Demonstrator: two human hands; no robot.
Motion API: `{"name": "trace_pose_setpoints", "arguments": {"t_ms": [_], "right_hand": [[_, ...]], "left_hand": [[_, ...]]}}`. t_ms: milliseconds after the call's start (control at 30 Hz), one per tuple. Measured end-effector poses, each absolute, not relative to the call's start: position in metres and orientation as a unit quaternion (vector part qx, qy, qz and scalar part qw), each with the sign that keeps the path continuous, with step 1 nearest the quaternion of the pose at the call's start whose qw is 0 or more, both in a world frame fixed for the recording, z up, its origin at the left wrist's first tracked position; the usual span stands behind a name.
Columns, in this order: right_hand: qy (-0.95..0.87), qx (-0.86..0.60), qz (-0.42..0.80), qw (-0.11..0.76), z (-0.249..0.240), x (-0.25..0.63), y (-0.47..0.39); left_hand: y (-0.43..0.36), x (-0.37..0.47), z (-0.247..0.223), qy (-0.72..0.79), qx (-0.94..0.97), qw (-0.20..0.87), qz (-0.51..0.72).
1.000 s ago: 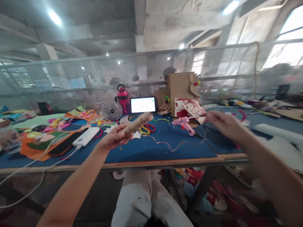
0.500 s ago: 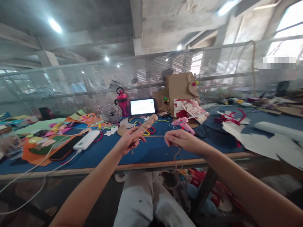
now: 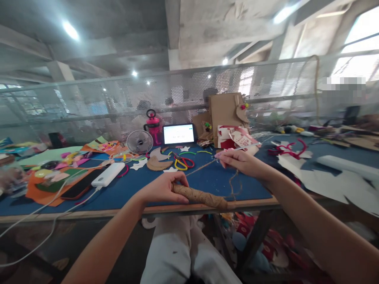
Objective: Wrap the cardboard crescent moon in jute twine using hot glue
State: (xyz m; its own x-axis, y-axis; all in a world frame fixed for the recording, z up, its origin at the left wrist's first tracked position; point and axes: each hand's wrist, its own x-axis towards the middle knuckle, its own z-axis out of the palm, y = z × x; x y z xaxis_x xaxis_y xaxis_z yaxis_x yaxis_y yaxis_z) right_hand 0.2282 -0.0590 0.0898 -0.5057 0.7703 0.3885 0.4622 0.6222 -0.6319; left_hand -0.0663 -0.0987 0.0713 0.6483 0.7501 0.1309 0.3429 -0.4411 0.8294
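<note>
A brown paper-wrapped roll (image 3: 201,195) lies slanted near the table's front edge, its left end in my left hand (image 3: 167,188), whose fingers and thumb close round it. Thin brown twine (image 3: 201,169) runs taut from beside my left hand up to my right hand (image 3: 235,159). The fingers of my right hand pinch the twine, and a loose loop of it hangs below, by the roll's right end. Behind my right hand, the pink glue gun is mostly hidden.
On the blue table (image 3: 118,201) are scissors (image 3: 183,162), cardboard moon shapes (image 3: 158,162), a fan (image 3: 139,142), a pink bottle (image 3: 153,128) and a lit tablet (image 3: 178,134). A white power bank (image 3: 108,174) with a cable lies left; cut white sheets (image 3: 322,173) lie right.
My left hand has lowered and turned the roll, which now points right instead of up and away. My right hand has moved up and slightly right, and the twine slants upward.
</note>
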Motion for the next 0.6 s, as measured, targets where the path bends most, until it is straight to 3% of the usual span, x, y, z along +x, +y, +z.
{"name": "trace_pose_setpoints", "arguments": {"t_ms": [367, 600], "right_hand": [[-0.719, -0.394, 0.332, 0.466, 0.103, 0.249, -0.073], [-0.679, -0.39, 0.313, 0.538, 0.114, 0.268, -0.071]], "left_hand": [[-0.07, -0.082, 0.056, 0.33, 0.706, 0.485, 0.396], [-0.082, -0.079, 0.056, 0.344, 0.715, 0.507, 0.336]]}}
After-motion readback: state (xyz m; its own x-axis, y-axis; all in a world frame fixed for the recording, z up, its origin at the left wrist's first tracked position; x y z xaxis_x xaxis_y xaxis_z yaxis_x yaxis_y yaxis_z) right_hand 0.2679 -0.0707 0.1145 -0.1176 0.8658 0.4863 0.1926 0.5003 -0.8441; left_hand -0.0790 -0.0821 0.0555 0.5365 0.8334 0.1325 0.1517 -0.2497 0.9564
